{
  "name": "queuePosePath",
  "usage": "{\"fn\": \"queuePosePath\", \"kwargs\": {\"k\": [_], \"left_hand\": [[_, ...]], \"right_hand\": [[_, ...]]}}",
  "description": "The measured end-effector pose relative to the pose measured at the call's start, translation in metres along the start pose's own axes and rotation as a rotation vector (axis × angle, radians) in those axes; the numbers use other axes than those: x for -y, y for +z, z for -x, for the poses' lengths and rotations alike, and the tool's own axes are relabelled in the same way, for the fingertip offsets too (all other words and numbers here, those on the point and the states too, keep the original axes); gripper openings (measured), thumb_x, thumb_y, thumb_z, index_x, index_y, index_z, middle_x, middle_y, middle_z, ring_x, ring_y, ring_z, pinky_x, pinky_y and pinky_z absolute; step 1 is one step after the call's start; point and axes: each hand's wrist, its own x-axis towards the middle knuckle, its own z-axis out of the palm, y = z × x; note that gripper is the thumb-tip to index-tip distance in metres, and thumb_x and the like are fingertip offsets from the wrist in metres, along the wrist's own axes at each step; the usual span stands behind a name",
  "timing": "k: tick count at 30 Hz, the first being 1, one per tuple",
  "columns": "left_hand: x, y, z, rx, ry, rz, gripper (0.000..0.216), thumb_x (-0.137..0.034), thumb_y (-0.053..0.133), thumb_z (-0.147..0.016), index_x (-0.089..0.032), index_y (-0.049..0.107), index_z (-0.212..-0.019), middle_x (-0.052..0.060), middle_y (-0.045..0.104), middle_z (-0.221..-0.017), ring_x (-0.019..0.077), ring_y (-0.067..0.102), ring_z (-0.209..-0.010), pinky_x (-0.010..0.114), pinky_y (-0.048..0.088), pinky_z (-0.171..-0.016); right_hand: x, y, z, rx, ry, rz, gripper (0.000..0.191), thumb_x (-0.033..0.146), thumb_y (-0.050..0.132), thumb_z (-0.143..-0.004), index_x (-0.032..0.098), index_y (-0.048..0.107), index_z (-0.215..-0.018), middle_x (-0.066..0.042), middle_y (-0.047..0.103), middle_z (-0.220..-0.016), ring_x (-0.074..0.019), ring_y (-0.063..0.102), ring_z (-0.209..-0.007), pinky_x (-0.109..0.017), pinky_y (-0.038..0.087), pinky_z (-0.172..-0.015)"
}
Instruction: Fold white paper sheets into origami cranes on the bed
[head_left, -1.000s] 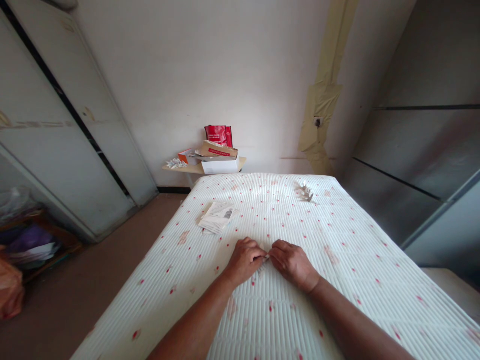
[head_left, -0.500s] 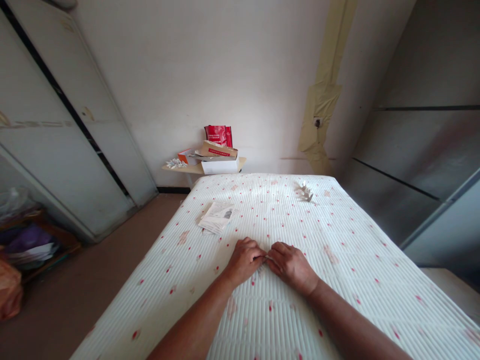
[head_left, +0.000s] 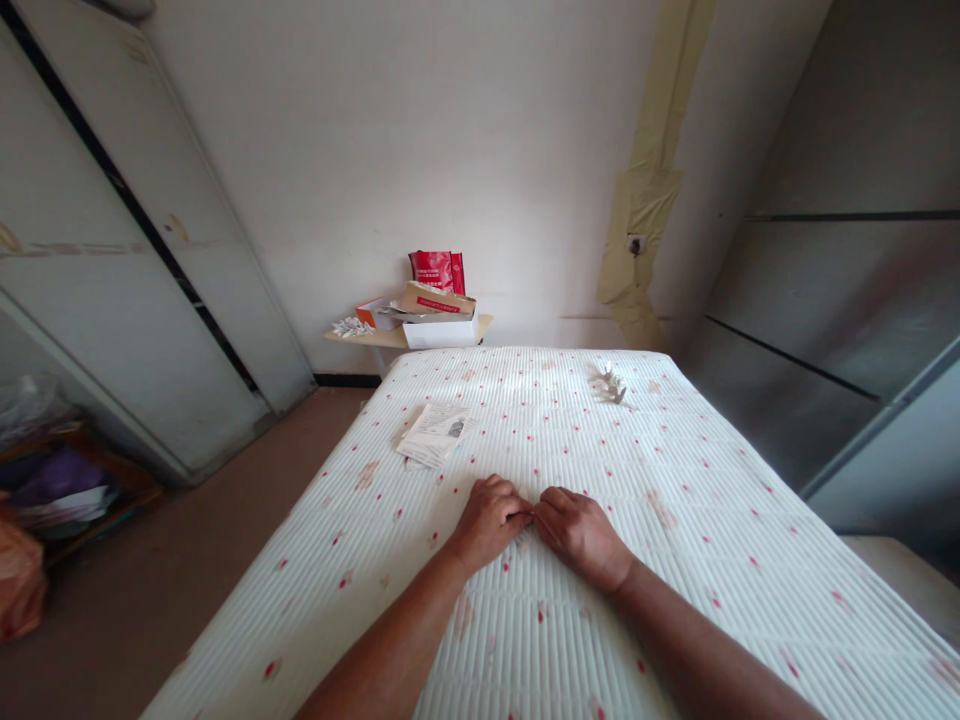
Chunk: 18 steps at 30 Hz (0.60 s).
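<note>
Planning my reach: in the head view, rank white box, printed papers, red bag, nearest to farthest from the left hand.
1. Printed papers: on the bed, ahead-left of the left hand.
2. White box: past the bed's far edge.
3. Red bag: behind that box, wall side.

Yellowish tape [head_left: 649, 196] surrounds a socket [head_left: 636, 244] on the wall [head_left: 450, 130].

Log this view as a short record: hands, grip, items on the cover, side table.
hands: left hand and right hand, fingertips nearly meeting over the quilted cover
grip: small item pinched between them, mostly hidden, identity unclear
cover, left: printed sheets, overlapping
cover, far right: crumpled pale pieces
side table: white box, loose white pieces
</note>
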Motion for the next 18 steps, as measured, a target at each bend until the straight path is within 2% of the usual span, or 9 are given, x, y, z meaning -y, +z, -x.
{"fn": "queuePosePath", "kwargs": {"k": [7,11,15,18], "left_hand": [[-0.002,0.0,-0.001,0.0,0.009,-0.021,0.016,-0.017,0.057,-0.078,-0.02,0.067,-0.066,-0.001,0.058,-0.065,0.0138,0.049,-0.074,0.027,0.034,-0.07],[-0.002,-0.001,0.0,0.002,0.008,-0.022,0.016,-0.017,0.056,-0.078,-0.021,0.068,-0.068,0.0,0.058,-0.065,0.0139,0.049,-0.074,0.028,0.034,-0.07],[-0.003,-0.002,0.0,-0.005,0.021,-0.021,0.015,-0.019,0.056,-0.079,-0.023,0.068,-0.072,-0.001,0.058,-0.066,0.0138,0.049,-0.075,0.027,0.034,-0.07],[-0.004,-0.002,0.0,-0.011,0.02,-0.034,0.014,-0.02,0.057,-0.078,-0.021,0.067,-0.068,-0.001,0.057,-0.063,0.0137,0.049,-0.073,0.026,0.034,-0.068]], "right_hand": [[0.003,0.01,-0.003,0.018,0.03,-0.016,0.014,0.014,0.046,-0.082,0.017,0.054,-0.07,-0.001,0.052,-0.068,-0.0129,0.046,-0.061,-0.025,0.032,-0.054],[0.004,0.008,-0.001,0.025,0.072,-0.018,0.019,0.015,0.042,-0.084,0.016,0.055,-0.07,-0.002,0.052,-0.068,-0.0113,0.047,-0.059,-0.024,0.031,-0.053],[0.0,-0.002,0.005,0.075,0.177,-0.066,0.015,0.026,0.049,-0.081,0.016,0.057,-0.073,-0.003,0.055,-0.072,-0.0116,0.052,-0.062,-0.023,0.032,-0.055],[-0.003,-0.006,0.008,0.091,0.263,-0.132,0.012,0.027,0.053,-0.078,0.016,0.058,-0.074,-0.002,0.057,-0.075,-0.0123,0.055,-0.065,-0.022,0.034,-0.058]]}}
